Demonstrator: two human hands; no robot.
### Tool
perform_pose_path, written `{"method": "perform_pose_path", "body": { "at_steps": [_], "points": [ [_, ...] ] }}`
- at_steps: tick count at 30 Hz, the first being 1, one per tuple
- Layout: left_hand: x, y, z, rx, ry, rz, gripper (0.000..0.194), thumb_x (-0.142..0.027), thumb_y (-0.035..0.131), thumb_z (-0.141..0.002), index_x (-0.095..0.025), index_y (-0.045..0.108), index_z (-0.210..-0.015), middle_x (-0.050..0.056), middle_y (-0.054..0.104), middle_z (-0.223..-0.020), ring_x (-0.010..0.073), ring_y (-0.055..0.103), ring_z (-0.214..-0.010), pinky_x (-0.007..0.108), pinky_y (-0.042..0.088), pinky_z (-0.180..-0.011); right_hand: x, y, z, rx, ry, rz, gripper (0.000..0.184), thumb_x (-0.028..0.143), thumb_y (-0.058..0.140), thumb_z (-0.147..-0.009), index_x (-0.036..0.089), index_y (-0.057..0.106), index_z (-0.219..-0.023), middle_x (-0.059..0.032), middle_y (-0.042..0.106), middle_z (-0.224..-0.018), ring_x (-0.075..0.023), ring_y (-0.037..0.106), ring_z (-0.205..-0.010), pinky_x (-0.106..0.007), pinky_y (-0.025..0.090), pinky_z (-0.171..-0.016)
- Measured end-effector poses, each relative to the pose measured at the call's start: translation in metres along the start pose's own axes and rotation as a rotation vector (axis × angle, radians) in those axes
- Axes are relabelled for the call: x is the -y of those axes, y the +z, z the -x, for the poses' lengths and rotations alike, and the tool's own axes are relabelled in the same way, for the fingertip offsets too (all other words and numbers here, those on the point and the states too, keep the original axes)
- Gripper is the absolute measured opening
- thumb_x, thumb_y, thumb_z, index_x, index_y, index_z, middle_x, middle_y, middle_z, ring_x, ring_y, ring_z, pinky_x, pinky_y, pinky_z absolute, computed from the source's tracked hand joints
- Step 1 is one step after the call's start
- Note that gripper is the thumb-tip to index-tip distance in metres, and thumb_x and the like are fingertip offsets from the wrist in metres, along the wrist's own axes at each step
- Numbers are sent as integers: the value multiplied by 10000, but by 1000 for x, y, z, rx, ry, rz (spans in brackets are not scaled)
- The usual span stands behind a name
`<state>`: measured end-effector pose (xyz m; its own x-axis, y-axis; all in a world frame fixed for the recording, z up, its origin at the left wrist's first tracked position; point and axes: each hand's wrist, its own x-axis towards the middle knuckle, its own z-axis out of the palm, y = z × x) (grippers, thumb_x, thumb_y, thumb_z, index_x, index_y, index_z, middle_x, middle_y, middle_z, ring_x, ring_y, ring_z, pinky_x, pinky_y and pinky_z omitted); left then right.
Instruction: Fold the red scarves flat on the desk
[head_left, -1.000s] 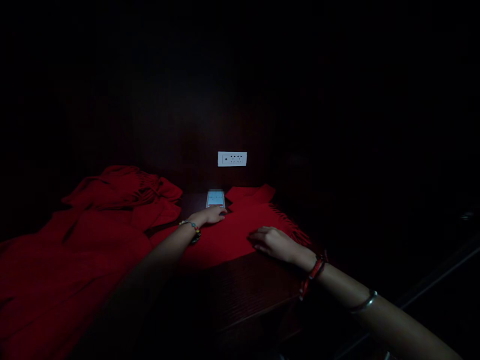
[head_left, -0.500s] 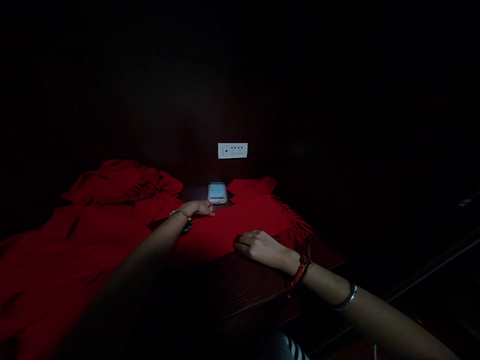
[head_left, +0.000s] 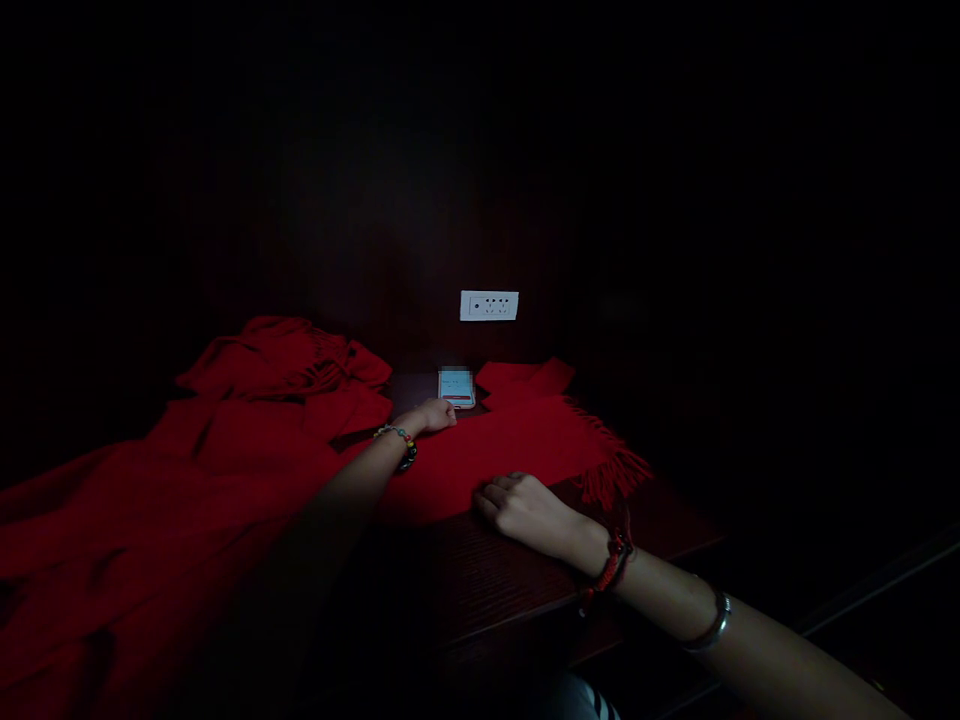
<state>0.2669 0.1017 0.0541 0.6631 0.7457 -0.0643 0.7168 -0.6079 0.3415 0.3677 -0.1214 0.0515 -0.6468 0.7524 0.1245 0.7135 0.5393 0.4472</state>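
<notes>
A red fringed scarf (head_left: 480,450) lies spread flat across a dark wooden surface, its tasselled end to the right. My left hand (head_left: 437,413) is closed at the scarf's far edge, just in front of a lit phone (head_left: 457,390); its fingers are bunched on the cloth. At the near edge, my right hand (head_left: 521,512) is closed too, with its curled fingertips at the cloth's border and partly hidden. The two hands are apart, the left one farther away from me.
More red cloth (head_left: 277,370) with fringe is heaped on the left and spreads toward me. A white wall socket (head_left: 489,306) sits above the phone. The dark wooden table (head_left: 502,580) has its front edge close to me. Deep shadow covers the surroundings.
The view has shifted, so the scene sits farther right. My left hand has moved slightly closer to the phone, fingers more tucked in. My right hand has drawn a little toward me.
</notes>
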Motion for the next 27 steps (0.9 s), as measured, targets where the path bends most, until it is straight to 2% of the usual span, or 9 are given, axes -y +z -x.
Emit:
{"method": "perform_pose_path", "body": {
  "at_steps": [6, 10, 13, 18, 22, 27],
  "points": [
    [-3, 0, -7, -38, 3, 40, 227, -147, 517, -655, -164, 640, -845, 5, 646, -850, 121, 548, -739, 162, 377, -612, 5, 4, -3, -5, 45, 10, 112, 61, 427, -809, 112, 521, -843, -88, 585, -783, -165, 531, -694, -272, 362, -556],
    [0, 0, -9, -36, -4, 101, 238, -145, 519, -648, -146, 633, -857, 10, 644, -812, 126, 544, -700, 173, 385, -586, 4, 5, -5, -29, 130, -9, 104, 112, 432, -826, 126, 517, -884, -77, 580, -796, -170, 533, -691, -276, 376, -553],
    [4, -1, -9, -20, 1, 154, 227, -132, 534, -619, -143, 639, -820, 6, 642, -763, 131, 540, -674, 182, 392, -575, 3, 5, -7, 5, 160, -25, 113, 113, 419, -830, 122, 518, -886, -85, 576, -790, -174, 537, -690, -275, 384, -546],
    [4, -11, -10, -14, 34, 257, 245, -136, 529, -621, -143, 639, -840, 11, 645, -792, 135, 549, -704, 204, 412, -629, -4, 1, -4, 3, 203, -35, 165, 102, 372, -842, 119, 497, -949, -106, 564, -824, -175, 532, -716, -270, 395, -572],
    [-11, -26, -14, -40, 35, 422, 303, -163, 500, -683, -124, 599, -967, 38, 641, -844, 135, 556, -711, 223, 425, -641, -23, -10, 11, -3, 383, -29, 262, 115, 361, -846, 134, 436, -1096, -108, 564, -864, -174, 538, -718, -250, 376, -563],
    [-55, -45, -27, -128, 66, 588, 299, -132, 478, -718, -121, 577, -1000, 44, 627, -871, 111, 544, -706, 216, 425, -651, -51, -24, 38, -17, 601, -19, 310, 134, 342, -850, 168, 403, -1153, -86, 567, -844, -154, 545, -662, -225, 318, -516]
  ]
}}
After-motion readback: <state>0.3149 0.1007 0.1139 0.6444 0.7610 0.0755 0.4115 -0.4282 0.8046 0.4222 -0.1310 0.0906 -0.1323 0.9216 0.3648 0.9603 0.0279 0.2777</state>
